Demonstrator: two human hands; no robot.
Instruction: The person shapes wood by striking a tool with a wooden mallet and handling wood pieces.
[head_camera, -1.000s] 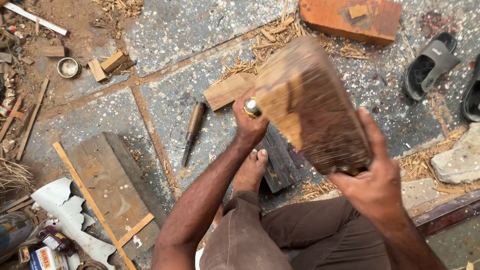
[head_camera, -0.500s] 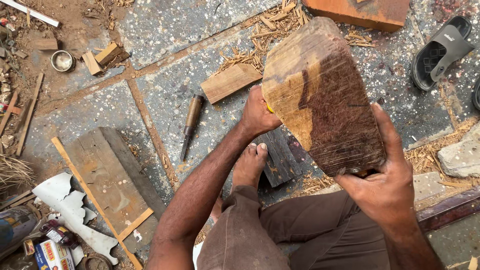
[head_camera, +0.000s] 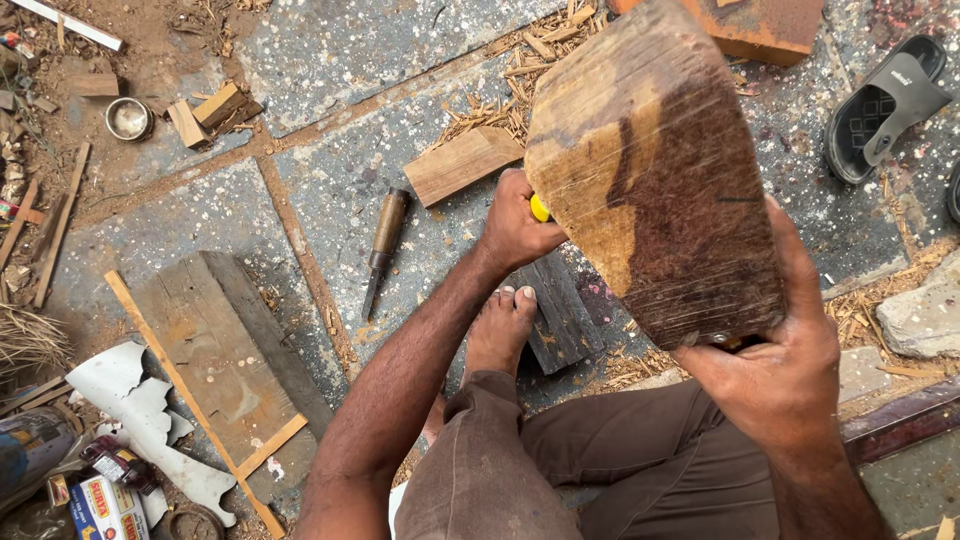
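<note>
We see a big wooden block (head_camera: 655, 170) held up off the ground, tilted toward the camera — its broad face is rough, scored with fine saw lines, pale tan on the left and dark reddish brown on the right. The right hand (head_camera: 785, 365) cups its lower right corner, fingers wrapped up the edge. The left hand (head_camera: 515, 225) is clenched round a small tool with a yellow end (head_camera: 540, 208), pressed against the block's left edge; what kind of tool it is we cannot tell.

Below lies a floor of grey speckled stone slabs (head_camera: 340, 60) with sandy joints, littered with wood shavings (head_camera: 510, 80). A bare foot (head_camera: 500, 325) rests beside a dark plank (head_camera: 560, 315). A wooden-handled chisel (head_camera: 380, 250) lies near a short pale offcut (head_camera: 460, 165), and a weathered board (head_camera: 215, 350) sits further left. A dark sandal (head_camera: 880, 105) lies at the upper right — an orange brick (head_camera: 760, 25) just beside it.

At the upper left, a small metal bowl (head_camera: 128, 118) stands on the dirt; what it holds we cannot make out.
</note>
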